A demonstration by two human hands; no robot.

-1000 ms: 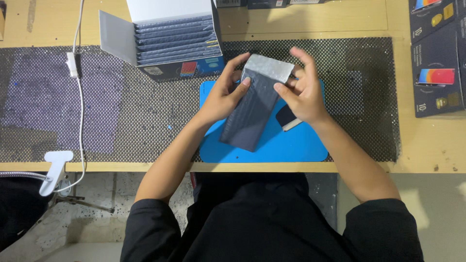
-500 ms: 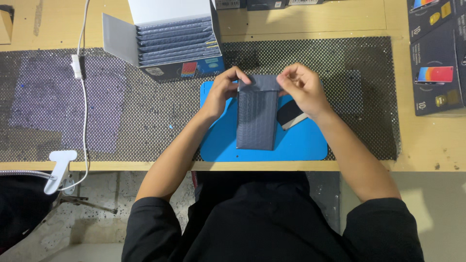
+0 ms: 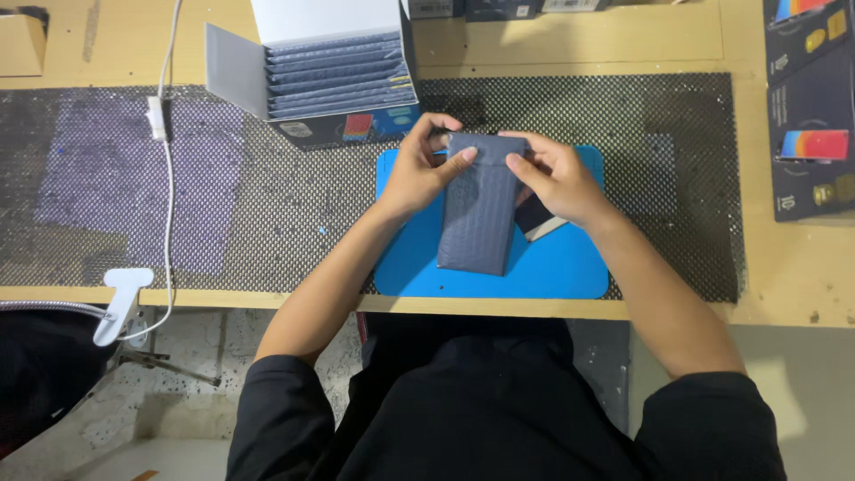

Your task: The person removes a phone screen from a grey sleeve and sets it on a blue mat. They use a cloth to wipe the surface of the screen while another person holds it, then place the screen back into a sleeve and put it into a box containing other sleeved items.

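A dark grey padded pouch lies lengthwise on a blue mat. My left hand grips its top left corner, thumb pressed on the folded flap. My right hand pinches the top right corner of the same flap. A small dark and white flat object peeks out from under my right hand, beside the pouch.
An open white box with several grey pouches stacked upright stands behind the mat. A black mesh liner covers the wooden bench. Dark product boxes lie at the right. A white cable and clamp sit at the left edge.
The pouch was lifted and tilted a second ago; it now lies flat on the blue mat, and both hands have moved to its top flap.
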